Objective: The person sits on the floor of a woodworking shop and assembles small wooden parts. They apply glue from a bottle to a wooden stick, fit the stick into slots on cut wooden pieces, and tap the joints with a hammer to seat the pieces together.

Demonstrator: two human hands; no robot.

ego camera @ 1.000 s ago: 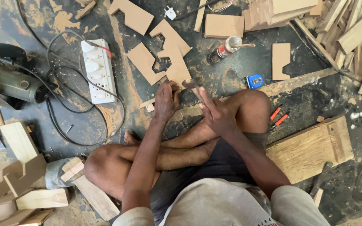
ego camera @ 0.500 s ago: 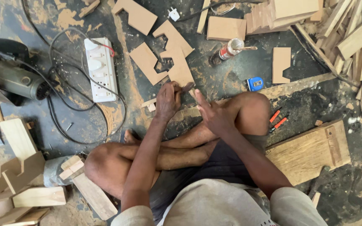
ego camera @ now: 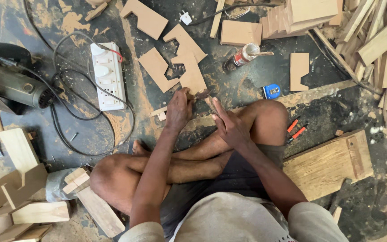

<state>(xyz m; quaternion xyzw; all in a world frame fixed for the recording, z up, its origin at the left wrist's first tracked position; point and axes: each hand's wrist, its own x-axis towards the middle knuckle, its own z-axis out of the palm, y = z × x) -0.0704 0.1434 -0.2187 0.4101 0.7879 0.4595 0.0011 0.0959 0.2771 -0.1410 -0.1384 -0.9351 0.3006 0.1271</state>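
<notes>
Two bare hands meet over the dusty floor before crossed legs: the left hand [ego camera: 178, 110], fingers curled, pinches a small dark-tipped tool [ego camera: 201, 94] just beside a notched plywood cutout [ego camera: 192, 74], while the right hand [ego camera: 230, 127] hovers near with fingers straight and pressed together.

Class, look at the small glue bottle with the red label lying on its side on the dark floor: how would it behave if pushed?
The glue bottle with the red label is round and lies on its side, so it would probably roll. It looks small, likely light. The stick poking from its mouth might check the roll.
</notes>
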